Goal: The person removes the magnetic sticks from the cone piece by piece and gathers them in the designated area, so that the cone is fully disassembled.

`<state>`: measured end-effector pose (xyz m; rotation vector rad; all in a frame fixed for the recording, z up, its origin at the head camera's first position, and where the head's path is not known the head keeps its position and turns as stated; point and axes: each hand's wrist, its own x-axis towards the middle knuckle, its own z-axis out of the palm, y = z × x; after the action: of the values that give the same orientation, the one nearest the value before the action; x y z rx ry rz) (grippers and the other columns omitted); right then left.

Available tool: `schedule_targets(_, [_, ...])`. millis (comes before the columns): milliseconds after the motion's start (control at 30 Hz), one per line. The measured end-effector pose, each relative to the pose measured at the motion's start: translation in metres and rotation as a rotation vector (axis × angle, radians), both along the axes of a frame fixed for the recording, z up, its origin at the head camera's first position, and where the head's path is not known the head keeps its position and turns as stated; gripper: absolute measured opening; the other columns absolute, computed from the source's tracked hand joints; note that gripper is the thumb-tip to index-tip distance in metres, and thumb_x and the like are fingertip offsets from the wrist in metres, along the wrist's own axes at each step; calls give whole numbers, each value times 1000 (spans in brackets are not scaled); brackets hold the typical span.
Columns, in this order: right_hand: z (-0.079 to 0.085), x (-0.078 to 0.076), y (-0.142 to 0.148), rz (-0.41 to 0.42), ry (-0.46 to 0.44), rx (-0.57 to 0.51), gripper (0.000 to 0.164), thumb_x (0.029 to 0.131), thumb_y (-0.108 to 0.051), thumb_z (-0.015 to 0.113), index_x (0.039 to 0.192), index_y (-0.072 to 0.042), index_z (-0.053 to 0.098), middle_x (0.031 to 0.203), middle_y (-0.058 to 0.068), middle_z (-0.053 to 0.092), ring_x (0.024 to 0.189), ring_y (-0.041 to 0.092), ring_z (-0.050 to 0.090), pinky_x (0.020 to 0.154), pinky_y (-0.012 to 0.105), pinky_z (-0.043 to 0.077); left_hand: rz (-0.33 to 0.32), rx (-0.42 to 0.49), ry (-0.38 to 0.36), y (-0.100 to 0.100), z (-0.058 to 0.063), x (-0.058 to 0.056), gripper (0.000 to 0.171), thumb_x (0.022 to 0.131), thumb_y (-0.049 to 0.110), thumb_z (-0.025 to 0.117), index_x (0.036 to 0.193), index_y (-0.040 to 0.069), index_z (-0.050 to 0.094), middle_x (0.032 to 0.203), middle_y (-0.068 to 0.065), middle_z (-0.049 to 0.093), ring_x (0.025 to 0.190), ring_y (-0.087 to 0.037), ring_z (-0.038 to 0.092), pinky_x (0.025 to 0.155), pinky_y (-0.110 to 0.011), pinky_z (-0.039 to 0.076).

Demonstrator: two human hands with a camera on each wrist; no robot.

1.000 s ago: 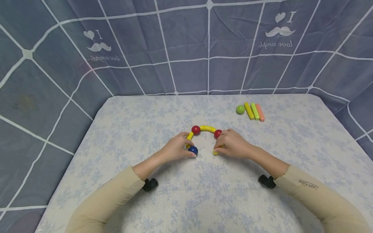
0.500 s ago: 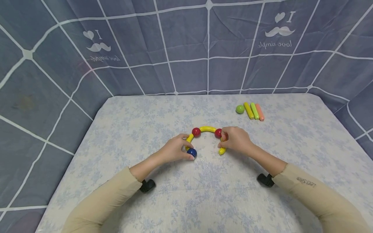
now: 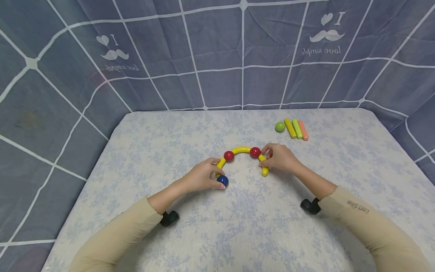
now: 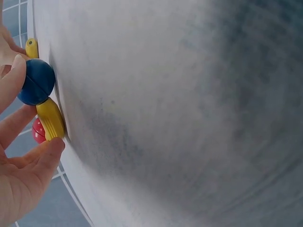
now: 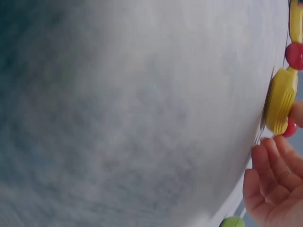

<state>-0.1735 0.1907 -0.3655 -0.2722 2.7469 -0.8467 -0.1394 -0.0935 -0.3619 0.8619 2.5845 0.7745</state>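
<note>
A chain of yellow curved rods and balls forms an arch on the table. My left hand holds the blue ball at the arch's left end between thumb and finger. Another left fingertip touches the left yellow rod, which joins the blue ball to a red ball. A top yellow rod links that ball to a second red ball. On the right, my right hand pinches the right yellow rod, whose upper end meets the second red ball. Its lower end points toward me.
At the back right lie a green ball and three straight sticks: a dark yellow stick, a lime stick and a salmon stick. The patterned cloth covers the table; a grey-blue curtain hangs behind.
My right hand has moved right and slightly away from me, swinging the right rod outward and uncovering it and the second red ball. The left hand and blue ball have shifted slightly toward me.
</note>
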Motion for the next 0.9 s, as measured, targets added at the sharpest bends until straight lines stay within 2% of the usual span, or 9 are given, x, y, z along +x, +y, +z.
schedule_targets(333, [-4, -10, 10, 69, -46, -94, 33, 78, -12, 74, 105, 3, 64, 73, 4, 58, 64, 15, 48, 59, 27, 39, -23, -11, -13, -4, 1, 5, 41, 74, 30, 79, 107, 8, 70, 141, -17, 40, 129, -35, 37, 102, -51, 33])
schedule_targets(600, [-5, -18, 11, 125, -12, -79, 30, 79, -9, 73, 106, 1, 66, 75, 5, 58, 67, 17, 49, 61, 28, 41, -47, -3, -15, -9, 1, 11, 39, 74, 31, 79, 105, 9, 71, 139, -18, 42, 127, -36, 40, 100, -50, 36])
schedule_targets(900, [-7, -24, 9, 155, -4, -94, 28, 80, -8, 73, 105, 2, 66, 79, 7, 59, 68, 18, 49, 59, 27, 41, -87, 8, -12, -11, 1, 12, 39, 74, 30, 79, 106, 9, 69, 139, -20, 41, 125, -36, 41, 98, -48, 39])
